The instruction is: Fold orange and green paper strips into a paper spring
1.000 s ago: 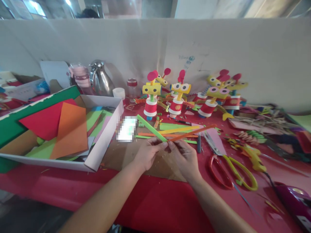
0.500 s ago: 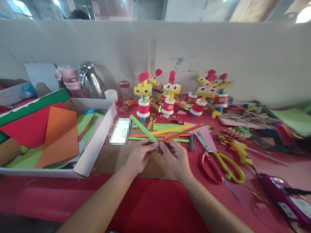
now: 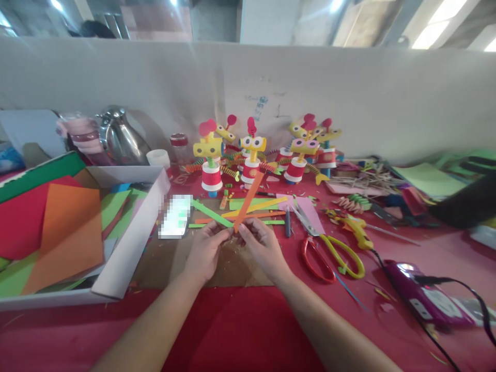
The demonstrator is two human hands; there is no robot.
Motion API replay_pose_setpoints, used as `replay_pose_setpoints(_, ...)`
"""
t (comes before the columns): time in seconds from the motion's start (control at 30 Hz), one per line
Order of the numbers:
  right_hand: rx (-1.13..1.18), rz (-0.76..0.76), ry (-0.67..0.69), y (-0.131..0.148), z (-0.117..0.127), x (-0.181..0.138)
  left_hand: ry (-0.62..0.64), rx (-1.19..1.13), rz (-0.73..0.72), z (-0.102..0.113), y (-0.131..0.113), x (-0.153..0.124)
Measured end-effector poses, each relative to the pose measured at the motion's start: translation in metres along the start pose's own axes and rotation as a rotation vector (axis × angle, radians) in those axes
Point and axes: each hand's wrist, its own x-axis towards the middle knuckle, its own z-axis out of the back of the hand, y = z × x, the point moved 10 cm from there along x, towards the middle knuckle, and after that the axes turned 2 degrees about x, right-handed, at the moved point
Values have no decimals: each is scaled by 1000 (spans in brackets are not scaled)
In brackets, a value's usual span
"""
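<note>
Between finger and thumb, my left hand (image 3: 208, 248) pinches the near end of a green paper strip (image 3: 212, 214), which points up and left. My right hand (image 3: 263, 247) pinches an orange paper strip (image 3: 250, 200) near its lower end; it leans up and to the right. The two strips meet at my fingertips, over a brown board (image 3: 232, 266); whether they are stuck together there I cannot tell. Just beyond lie a yellow paper strip (image 3: 267, 205) and more orange and green strips.
Scissors (image 3: 315, 240) with red and yellow handles, a yellow glue gun (image 3: 358, 231) and a purple power strip (image 3: 426, 294) lie on the right. On the left stands a white box (image 3: 132, 258) of coloured paper. Several paper-cup figures (image 3: 253, 155) line the back. A phone (image 3: 175, 217) lies left of centre.
The orange strip has swung from a low slant to a steeper upright angle, its broad side now showing. The green strip stays pinched. The whole view has shifted to the right.
</note>
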Motion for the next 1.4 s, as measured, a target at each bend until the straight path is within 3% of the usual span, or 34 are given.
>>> replay_pose_setpoints(0.23,-83,40,-56,2,5,-2,-70,-42,1,2,3,-1)
replay_pose_setpoints(0.5,30,-48,-156,-5,14,-2,-111,-1,-31,5,4,-3)
replay_pose_setpoints(0.93,129,-90,-141,-14,12,-1,-95,11,-43,3,4,-4)
replay_pose_setpoints(1.1,276,-192,-185,-20,18,0,1,-56,-26,-6,6,-2)
replay_pose_setpoints(1.4,362,-273,-131,-25,12,1,-82,-157,45,7,17,3)
